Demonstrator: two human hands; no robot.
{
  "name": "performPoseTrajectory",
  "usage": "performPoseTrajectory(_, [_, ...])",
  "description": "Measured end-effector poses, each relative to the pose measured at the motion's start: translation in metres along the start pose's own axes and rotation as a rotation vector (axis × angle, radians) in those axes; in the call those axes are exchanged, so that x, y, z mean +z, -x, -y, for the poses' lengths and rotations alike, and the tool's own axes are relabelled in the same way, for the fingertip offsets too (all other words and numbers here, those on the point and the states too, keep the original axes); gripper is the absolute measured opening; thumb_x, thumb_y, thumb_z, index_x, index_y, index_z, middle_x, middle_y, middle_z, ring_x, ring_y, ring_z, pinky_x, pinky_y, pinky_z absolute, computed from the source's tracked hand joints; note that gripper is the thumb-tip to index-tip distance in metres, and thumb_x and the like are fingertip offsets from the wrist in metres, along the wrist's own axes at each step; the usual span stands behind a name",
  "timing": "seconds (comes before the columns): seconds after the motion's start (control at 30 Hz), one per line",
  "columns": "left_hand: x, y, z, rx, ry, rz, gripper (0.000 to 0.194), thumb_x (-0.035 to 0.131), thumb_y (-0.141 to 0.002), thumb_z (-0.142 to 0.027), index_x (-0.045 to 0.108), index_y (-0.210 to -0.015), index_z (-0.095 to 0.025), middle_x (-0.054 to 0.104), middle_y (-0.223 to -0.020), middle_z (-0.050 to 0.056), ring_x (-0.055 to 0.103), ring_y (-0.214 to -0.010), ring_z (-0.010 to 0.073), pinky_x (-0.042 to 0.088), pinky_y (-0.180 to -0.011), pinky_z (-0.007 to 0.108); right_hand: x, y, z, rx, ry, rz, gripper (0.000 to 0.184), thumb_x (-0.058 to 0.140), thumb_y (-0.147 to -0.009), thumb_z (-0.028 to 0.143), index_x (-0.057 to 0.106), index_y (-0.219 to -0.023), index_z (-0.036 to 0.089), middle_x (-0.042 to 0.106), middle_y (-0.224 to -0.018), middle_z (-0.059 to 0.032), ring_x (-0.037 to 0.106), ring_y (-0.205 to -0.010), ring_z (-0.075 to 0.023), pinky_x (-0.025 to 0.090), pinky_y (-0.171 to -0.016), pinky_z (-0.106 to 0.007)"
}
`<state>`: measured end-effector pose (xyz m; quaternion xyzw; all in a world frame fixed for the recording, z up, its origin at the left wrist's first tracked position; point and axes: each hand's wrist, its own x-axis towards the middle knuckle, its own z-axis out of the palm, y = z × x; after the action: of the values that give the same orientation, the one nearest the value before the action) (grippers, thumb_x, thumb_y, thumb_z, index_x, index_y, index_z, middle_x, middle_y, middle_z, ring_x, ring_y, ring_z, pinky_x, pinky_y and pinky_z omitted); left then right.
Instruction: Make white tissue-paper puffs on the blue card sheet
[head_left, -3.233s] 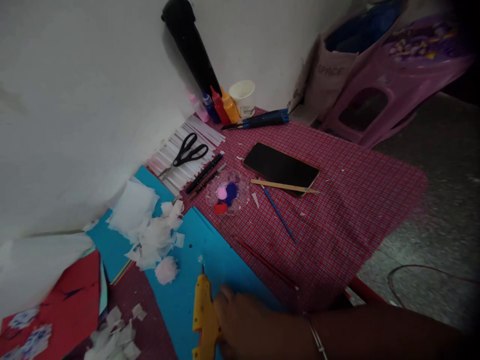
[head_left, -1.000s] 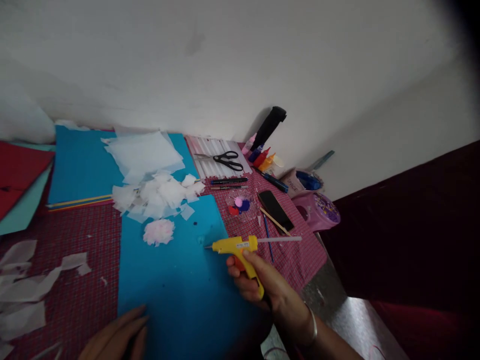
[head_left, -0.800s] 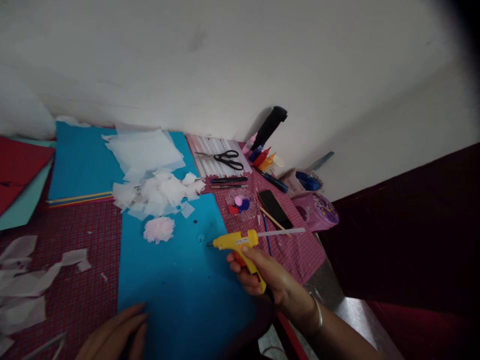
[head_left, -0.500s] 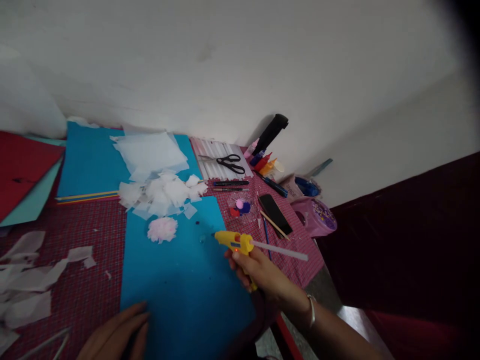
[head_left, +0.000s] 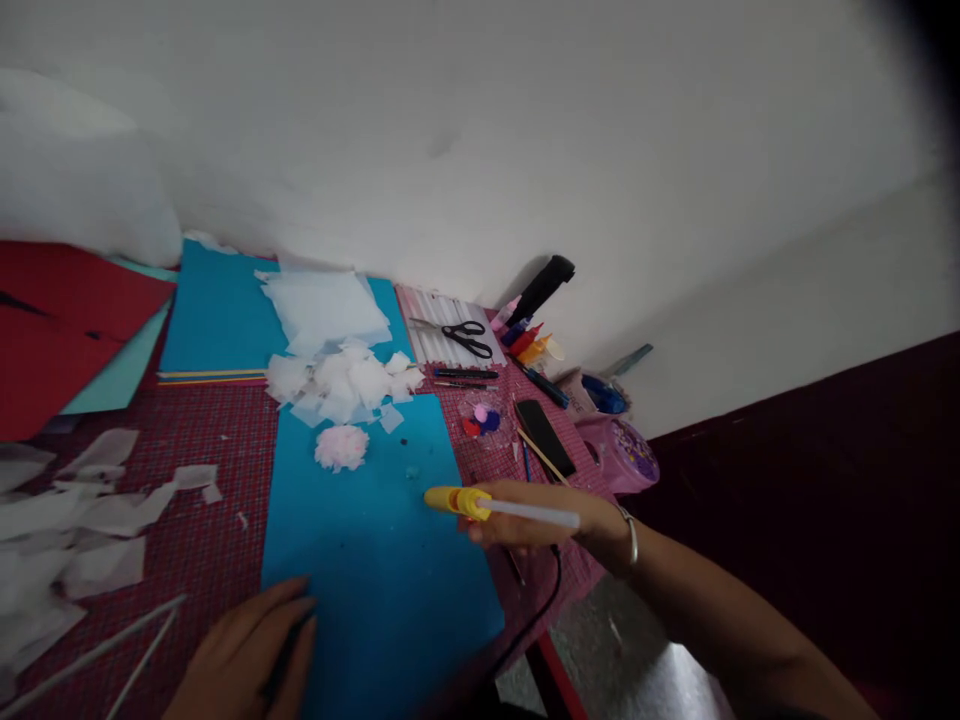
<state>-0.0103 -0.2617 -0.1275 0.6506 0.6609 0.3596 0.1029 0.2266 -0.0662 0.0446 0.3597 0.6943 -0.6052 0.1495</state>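
Observation:
My right hand [head_left: 517,520] is wrapped around a yellow hot glue gun [head_left: 450,500], held over the right side of a blue sheet [head_left: 375,560]. A long translucent glue stick [head_left: 532,513] sticks out of its back, and a dark cord hangs below. The gun's tip points left. My left hand [head_left: 251,645] rests at the sheet's lower left edge with its fingers stretched out; a dark gap shows between them. Ahead on the sheet sits a ruffled pale pink paper puff [head_left: 341,447]. Behind it lies a heap of cut white tissue pieces [head_left: 345,382].
Scissors [head_left: 461,335] lie on a ridged whitish sheet by the wall. To the right are pens [head_left: 465,373], a dish of pompoms [head_left: 484,418], a phone [head_left: 544,435], paint bottles [head_left: 529,340] and a pink container [head_left: 619,455]. More tissue pieces [head_left: 112,510] and red card [head_left: 67,320] lie left.
The glue gun has tipped over from upright, so its top now faces me more, and my right wrist has turned with it. The whole view has shifted slightly; my left hand stays by the sheet's edge.

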Motion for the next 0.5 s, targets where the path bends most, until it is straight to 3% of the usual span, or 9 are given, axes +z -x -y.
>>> performPoseTrajectory(0.1, [0.001, -0.002, -0.002, 0.026, -0.001, -0.043, 0.025, 0.054, -0.080, -0.042, 0.066, -0.090, -0.023, 0.072, -0.097, 0.006, 0.066, -0.088, 0.0238, 0.054, -0.079, 0.038, 0.007, -0.013, -0.010, 0.027, -0.313, 0.117, 0.037, 0.053, -0.081, 0.043, 0.058, -0.097, 0.010, 0.056, -0.073, 0.0006, 0.040, -0.038, -0.0006, 0.029, -0.035, -0.014])
performPoseTrajectory(0.2, [-0.005, -0.011, -0.010, 0.049, 0.003, -0.105, 0.018, 0.056, -0.079, -0.036, 0.067, -0.087, -0.025, 0.073, -0.092, 0.003, 0.068, -0.083, 0.0206, 0.055, -0.074, 0.031, 0.024, -0.029, -0.027, -0.165, -0.744, 0.068, 0.053, 0.043, -0.082, 0.057, 0.059, -0.096, 0.008, 0.060, -0.075, -0.0028, 0.032, -0.032, 0.0014, 0.024, -0.029, -0.013])
performPoseTrajectory(0.27, [-0.011, -0.017, -0.018, 0.052, 0.012, -0.139, 0.013, 0.057, -0.078, -0.030, 0.067, -0.085, -0.025, 0.073, -0.090, 0.003, 0.068, -0.081, 0.0191, 0.056, -0.072, 0.028, 0.035, -0.040, -0.038, -0.261, -0.960, 0.150, 0.057, 0.041, -0.081, 0.063, 0.058, -0.091, 0.010, 0.060, -0.071, -0.0014, 0.025, -0.027, 0.0017, 0.018, -0.024, -0.014])
performPoseTrajectory(0.37, [-0.019, -0.023, -0.026, 0.041, 0.042, -0.174, 0.012, 0.056, -0.079, -0.024, 0.067, -0.081, -0.024, 0.072, -0.086, 0.003, 0.068, -0.079, 0.0182, 0.056, -0.071, 0.026, 0.046, -0.052, -0.049, -0.345, -1.137, 0.300, 0.055, 0.040, -0.083, 0.062, 0.056, -0.093, 0.010, 0.061, -0.072, -0.0018, 0.022, -0.025, 0.0020, 0.014, -0.020, -0.013])
performPoseTrajectory(0.5, [-0.017, -0.022, -0.030, -0.028, 0.105, -0.142, 0.012, 0.055, -0.079, -0.022, 0.067, -0.081, -0.023, 0.071, -0.087, 0.005, 0.066, -0.082, 0.0198, 0.055, -0.074, 0.031, 0.054, -0.057, -0.052, -0.448, -1.184, 0.484, 0.056, 0.036, -0.084, 0.062, 0.054, -0.094, 0.010, 0.061, -0.074, -0.0034, 0.025, -0.023, 0.0017, 0.016, -0.018, -0.013])
